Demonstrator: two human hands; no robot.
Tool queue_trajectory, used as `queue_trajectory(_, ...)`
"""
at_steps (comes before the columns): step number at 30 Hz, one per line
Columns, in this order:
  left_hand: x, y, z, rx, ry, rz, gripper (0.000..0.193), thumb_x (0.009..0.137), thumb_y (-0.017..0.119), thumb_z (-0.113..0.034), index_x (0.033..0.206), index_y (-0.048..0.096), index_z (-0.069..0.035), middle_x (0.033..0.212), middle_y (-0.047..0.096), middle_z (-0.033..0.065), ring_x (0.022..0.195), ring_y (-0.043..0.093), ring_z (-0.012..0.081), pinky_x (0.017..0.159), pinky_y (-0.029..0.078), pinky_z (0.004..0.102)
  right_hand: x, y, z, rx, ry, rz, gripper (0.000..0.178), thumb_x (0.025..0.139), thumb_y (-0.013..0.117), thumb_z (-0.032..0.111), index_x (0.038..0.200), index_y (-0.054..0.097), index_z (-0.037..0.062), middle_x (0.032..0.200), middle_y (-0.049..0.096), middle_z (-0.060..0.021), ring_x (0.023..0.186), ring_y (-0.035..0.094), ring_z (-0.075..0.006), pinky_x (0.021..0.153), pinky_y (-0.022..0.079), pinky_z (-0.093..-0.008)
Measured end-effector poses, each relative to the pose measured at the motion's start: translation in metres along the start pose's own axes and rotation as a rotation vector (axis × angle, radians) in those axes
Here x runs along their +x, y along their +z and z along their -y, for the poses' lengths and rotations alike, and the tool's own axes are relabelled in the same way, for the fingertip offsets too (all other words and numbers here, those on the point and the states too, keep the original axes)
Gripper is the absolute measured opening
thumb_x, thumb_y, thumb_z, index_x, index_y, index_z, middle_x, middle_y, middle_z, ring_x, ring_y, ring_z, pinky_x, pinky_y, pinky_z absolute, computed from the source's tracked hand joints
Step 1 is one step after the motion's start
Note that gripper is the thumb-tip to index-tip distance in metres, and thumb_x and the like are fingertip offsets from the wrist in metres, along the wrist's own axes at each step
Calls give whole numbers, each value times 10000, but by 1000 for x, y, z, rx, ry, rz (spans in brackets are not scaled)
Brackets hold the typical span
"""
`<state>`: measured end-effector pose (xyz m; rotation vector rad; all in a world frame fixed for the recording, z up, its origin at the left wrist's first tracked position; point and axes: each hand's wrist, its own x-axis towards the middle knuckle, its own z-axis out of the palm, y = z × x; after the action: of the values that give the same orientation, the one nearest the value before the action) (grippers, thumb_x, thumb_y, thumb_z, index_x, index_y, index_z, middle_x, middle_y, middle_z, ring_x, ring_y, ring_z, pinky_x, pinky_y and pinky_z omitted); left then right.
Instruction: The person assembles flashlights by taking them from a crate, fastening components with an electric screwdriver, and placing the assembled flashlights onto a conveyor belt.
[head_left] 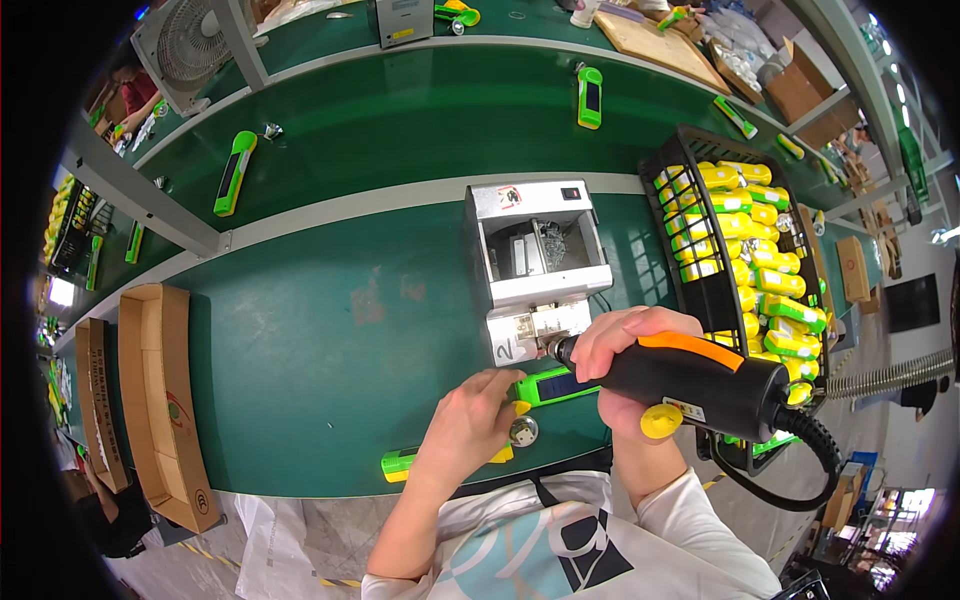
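My right hand (640, 365) is wrapped round a black electric screwdriver (690, 385) with an orange lever. Its tip meets the front outlet of a silver screw feeder (540, 275), which has loose screws behind its window. With curled fingers, my left hand (468, 420) grips the near end of a green flashlight casing (555, 387) with a dark panel, lying below the feeder. Just under that hand is a round silver lamp head (523, 431). Another green and yellow flashlight (398, 464) lies at the table's front edge, partly covered by my left wrist.
A black crate (712, 290) full of yellow and green flashlights stands right of the feeder. Open cardboard boxes (160, 400) sit at the left. Beyond the table's rail, flashlights (235, 172) lie spaced along a green belt. A coiled hose (890, 375) reaches toward the screwdriver.
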<state>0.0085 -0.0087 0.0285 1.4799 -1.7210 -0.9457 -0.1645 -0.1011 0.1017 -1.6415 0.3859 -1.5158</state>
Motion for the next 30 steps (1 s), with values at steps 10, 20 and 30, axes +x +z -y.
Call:
queue_trajectory(10,-2,-1,-3,-3,-35,48,344,868,658,7,1211,668,-7,1111,713,198,962,700,419,840,578,498,-11,6,3,25,214,37,645,940,780,496,1245,457,29,762,613,-88,613,606,-190,573,526,-337)
queue_trajectory(20,6,-4,7,-24,76,87,518,802,750,44,1311,722,-52,1295,709,183,984,742,361,841,641,372,-31,9,22,24,219,16,692,967,654,627,1218,436,20,720,579,-93,576,589,-205,541,513,-336)
queue_trajectory(30,4,-1,10,-54,80,97,485,796,712,39,1277,730,-25,1263,716,186,1028,713,392,925,581,448,-49,14,14,-13,267,63,615,1002,641,578,1216,440,38,748,588,-84,592,591,-182,552,517,-317)
